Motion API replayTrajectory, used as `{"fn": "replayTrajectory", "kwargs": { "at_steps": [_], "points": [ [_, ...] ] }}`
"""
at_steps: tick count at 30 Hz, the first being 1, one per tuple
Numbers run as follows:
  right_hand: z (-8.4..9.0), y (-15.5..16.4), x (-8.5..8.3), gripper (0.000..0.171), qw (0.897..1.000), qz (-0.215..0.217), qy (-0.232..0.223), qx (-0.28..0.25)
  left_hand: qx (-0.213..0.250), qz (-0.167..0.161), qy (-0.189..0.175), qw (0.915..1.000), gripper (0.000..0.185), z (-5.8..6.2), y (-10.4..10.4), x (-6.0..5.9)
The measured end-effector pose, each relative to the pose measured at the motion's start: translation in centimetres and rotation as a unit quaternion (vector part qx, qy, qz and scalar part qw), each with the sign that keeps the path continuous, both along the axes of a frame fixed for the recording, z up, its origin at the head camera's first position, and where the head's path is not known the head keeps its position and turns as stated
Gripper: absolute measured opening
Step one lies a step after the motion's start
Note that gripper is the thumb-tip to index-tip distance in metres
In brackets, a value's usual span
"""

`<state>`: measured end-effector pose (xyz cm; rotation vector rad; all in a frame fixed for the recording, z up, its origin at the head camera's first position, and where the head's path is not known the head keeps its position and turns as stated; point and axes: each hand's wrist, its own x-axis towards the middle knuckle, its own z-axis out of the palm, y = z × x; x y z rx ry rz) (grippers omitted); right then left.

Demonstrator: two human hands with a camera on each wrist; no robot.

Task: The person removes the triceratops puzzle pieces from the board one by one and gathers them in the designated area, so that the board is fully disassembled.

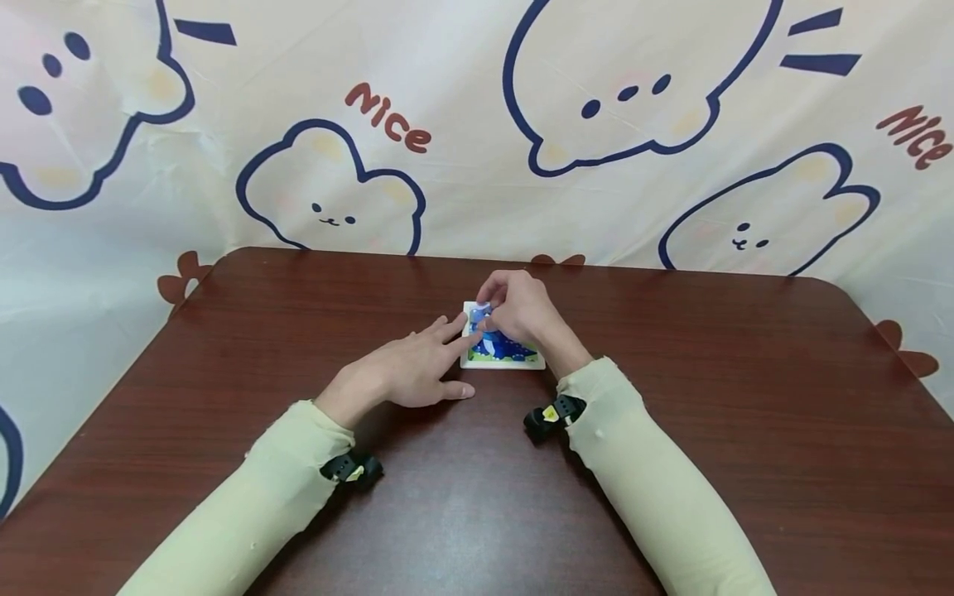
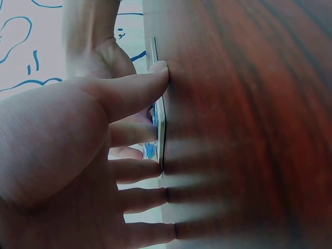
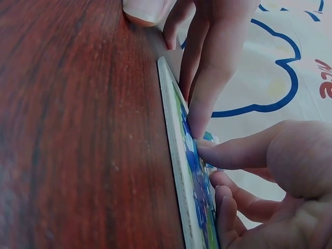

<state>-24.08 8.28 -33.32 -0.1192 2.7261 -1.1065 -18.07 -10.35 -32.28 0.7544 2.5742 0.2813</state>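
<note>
Currently, left hand (image 1: 413, 368) splayed, touching puzzle (image 1: 507, 345), right hand (image 1: 525, 308) arched, pinching blue piece (image 2: 150, 151)

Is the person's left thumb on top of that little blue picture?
No, in the head view the left thumb lies on the brown table, apart from the picture.

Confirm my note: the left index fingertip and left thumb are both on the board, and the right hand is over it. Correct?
No, the left thumb lies off the board, beyond its near edge, as the head view shows. The rest stands.
</note>
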Motion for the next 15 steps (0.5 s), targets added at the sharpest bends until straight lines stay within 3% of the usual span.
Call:
{"fn": "replayTrajectory", "kwargs": {
  "at_steps": [15],
  "points": [
    [0.02,0.12,0.01,0.026,1.0,0.017,-0.019,-0.009,0.002,0.001,-0.006,1.0,0.081,0.05,-0.13,0.04]
  ]
}}
